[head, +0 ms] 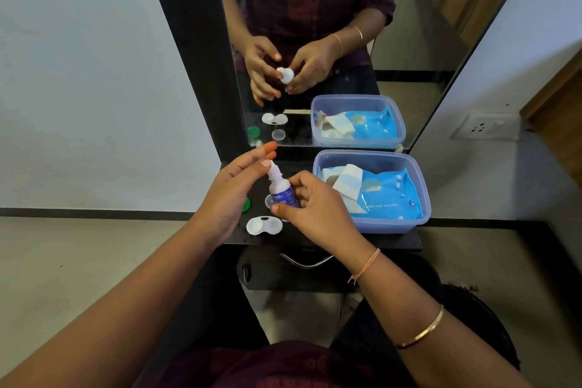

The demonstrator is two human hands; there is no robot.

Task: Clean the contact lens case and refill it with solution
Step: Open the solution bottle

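A small solution bottle (282, 190) with a white top and a blue label is held upright above the black shelf (406, 242). My right hand (311, 205) grips its body. My left hand (233, 192) is beside the nozzle, its thumb on the white tip and its fingers spread. The white contact lens case (264, 225) lies on the shelf just below the bottle, both wells uncovered. A green cap (246, 205) shows behind my left hand, and a clear cap (269, 201) sits behind the bottle.
A clear plastic tub (371, 227) with a blue wet-wipe pack (387, 195) fills the right half of the shelf. A mirror (425, 88) stands at the back and reflects the hands and objects. A drawer handle (307, 263) is below the shelf edge.
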